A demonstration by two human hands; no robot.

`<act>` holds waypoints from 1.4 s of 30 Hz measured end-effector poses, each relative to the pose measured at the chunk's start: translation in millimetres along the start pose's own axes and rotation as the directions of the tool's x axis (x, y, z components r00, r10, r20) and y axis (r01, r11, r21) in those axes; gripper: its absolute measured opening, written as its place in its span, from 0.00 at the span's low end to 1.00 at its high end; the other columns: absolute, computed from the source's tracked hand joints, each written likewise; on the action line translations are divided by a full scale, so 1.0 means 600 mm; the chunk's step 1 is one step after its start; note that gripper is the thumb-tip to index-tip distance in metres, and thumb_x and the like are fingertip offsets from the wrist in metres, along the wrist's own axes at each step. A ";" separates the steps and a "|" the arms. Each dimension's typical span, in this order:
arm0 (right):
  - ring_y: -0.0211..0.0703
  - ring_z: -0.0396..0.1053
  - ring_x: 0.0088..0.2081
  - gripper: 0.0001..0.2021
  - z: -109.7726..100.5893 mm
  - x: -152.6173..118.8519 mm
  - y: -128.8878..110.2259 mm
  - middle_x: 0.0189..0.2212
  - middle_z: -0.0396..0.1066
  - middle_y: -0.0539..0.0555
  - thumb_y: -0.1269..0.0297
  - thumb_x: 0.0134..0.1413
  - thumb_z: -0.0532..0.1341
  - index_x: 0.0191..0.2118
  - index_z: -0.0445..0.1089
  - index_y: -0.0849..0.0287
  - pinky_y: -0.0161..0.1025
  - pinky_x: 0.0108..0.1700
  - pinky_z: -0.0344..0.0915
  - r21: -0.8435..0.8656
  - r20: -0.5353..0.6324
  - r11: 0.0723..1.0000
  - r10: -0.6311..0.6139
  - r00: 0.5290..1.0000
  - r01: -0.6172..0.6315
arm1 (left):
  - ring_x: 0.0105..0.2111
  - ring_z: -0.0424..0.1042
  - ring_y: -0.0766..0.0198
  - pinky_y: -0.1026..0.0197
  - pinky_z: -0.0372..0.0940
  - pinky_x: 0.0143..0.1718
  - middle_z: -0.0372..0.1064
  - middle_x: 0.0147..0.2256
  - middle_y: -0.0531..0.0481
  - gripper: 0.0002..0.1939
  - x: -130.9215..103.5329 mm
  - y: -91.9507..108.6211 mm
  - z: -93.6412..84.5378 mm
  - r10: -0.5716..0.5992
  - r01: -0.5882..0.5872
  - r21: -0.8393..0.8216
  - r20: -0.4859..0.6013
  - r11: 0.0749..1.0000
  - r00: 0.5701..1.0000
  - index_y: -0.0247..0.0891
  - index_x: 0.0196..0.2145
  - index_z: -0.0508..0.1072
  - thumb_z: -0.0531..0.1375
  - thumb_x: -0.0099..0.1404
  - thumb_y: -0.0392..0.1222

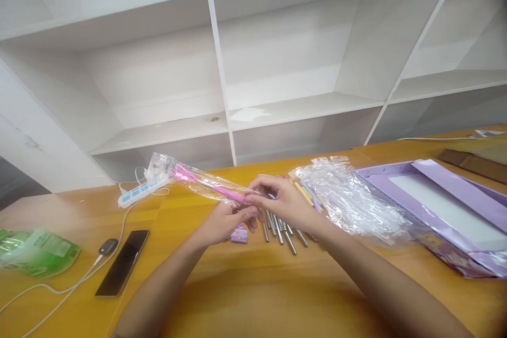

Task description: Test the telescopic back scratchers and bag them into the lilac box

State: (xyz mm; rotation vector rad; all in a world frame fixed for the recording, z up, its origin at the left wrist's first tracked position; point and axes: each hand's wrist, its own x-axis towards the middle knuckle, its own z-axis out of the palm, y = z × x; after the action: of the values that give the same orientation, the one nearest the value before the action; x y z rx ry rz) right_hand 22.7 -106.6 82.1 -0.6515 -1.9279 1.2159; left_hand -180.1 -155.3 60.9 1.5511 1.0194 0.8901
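A long pink tool with a metal shaft (229,194) lies inside a transparent plastic sleeve (198,179), tilted up to the left. I cannot make out its exact kind. My right hand (279,200) pinches the sleeve's near end by the pink handle. Just below, my left hand (229,223) has its fingers closed on the same end. Behind and under my hands are several metal rods (279,229) and pastel-coloured sticks (311,195). A small purple packet (239,234) shows beneath my left hand, partly covered.
A heap of transparent plastic sleeves (348,200) lies right of the rods, beside a purple box (396,169). On the left are a black phone (122,264), a power strip (142,193), white cables (124,222) and a green pouch (39,253). White shelves (293,58) stand behind the table.
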 end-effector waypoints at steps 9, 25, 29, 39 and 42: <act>0.40 0.74 0.29 0.21 0.001 0.002 -0.005 0.28 0.76 0.50 0.43 0.60 0.69 0.36 0.72 0.59 0.39 0.37 0.70 0.221 0.105 0.971 0.072 0.992 -0.094 | 0.30 0.75 0.61 0.61 0.68 0.33 0.79 0.31 0.44 0.30 -0.006 -0.005 -0.006 -0.016 0.018 0.194 -0.015 0.981 1.000 0.36 0.35 0.80 0.54 0.75 0.66; 0.37 0.70 0.32 0.15 -0.017 0.005 0.010 0.31 0.74 0.50 0.51 0.66 0.66 0.40 0.74 0.60 0.36 0.37 0.67 0.175 0.142 0.982 0.043 0.989 -0.067 | 0.32 0.73 0.62 0.61 0.68 0.36 0.76 0.32 0.46 0.31 0.001 -0.007 -0.035 0.113 -0.114 0.323 0.022 0.939 0.993 0.34 0.36 0.79 0.56 0.74 0.68; 0.38 0.74 0.37 0.11 -0.024 0.006 0.014 0.36 0.77 0.51 0.55 0.66 0.65 0.42 0.74 0.59 0.36 0.42 0.69 0.078 0.128 0.997 0.011 0.992 -0.022 | 0.38 0.76 0.57 0.57 0.73 0.38 0.78 0.42 0.41 0.30 0.016 0.005 -0.067 0.319 -0.319 0.037 -0.221 0.947 0.922 0.35 0.44 0.80 0.56 0.74 0.67; 0.41 0.79 0.40 0.07 0.042 0.016 0.059 0.39 0.81 0.53 0.63 0.62 0.67 0.41 0.74 0.60 0.33 0.40 0.69 -0.095 0.504 0.979 0.202 0.839 -0.179 | 0.32 0.72 0.68 0.68 0.69 0.33 0.76 0.36 0.50 0.20 0.019 0.026 -0.116 0.265 -0.361 -0.017 -0.649 0.932 0.714 0.39 0.44 0.81 0.73 0.62 0.56; 0.39 0.78 0.40 0.09 0.067 0.021 0.085 0.39 0.81 0.53 0.62 0.61 0.68 0.43 0.74 0.61 0.32 0.40 0.68 -0.113 0.581 0.978 0.206 0.787 -0.173 | 0.32 0.72 0.66 0.66 0.70 0.34 0.75 0.34 0.51 0.19 0.014 0.024 -0.123 0.249 -0.229 0.107 -0.563 0.967 0.788 0.38 0.41 0.80 0.72 0.64 0.56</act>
State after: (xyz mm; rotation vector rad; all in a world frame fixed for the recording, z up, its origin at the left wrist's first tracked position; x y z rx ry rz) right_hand -15.6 -97.1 29.2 -0.5392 -2.4594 1.6452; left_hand -242.1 -123.3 89.6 1.4889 1.2730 1.5960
